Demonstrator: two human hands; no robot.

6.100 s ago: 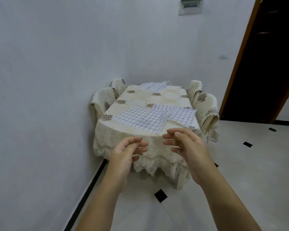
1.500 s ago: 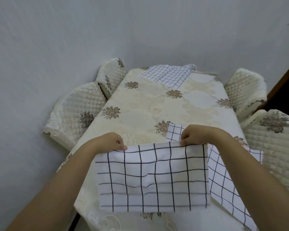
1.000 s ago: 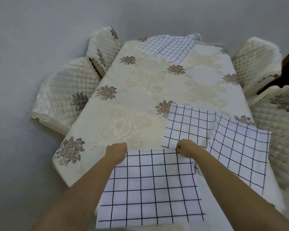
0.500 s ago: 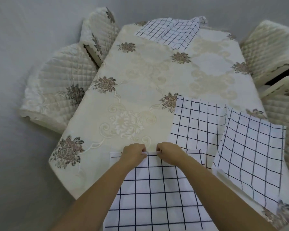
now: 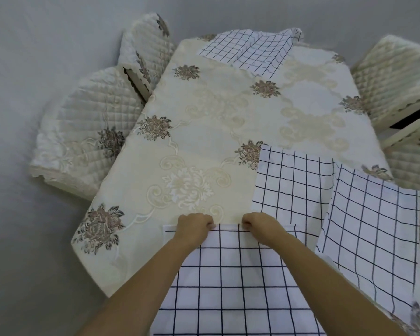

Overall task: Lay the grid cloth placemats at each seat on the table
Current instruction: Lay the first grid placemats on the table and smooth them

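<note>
A: Head view: left hand [image 5: 194,225] and right hand [image 5: 261,225] pinch the far edge of the near placemat [image 5: 230,282] at the near end of the table [image 5: 204,141].
B: Slide them out to the corners, pull it flat, square it to the edge.

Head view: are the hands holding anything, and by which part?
The left hand and right hand both pinch the nearest grid cloth placemat by its far edge, close together around that edge's middle.

We lose the near edge of the white black-grid cloth placemat [image 5: 230,282] at the frame bottom — forearms overlie it. Left hand [image 5: 194,226] and right hand [image 5: 262,225] fingertips hidden; cream quilted chair cover [image 5: 415,166] cropped right.
</note>
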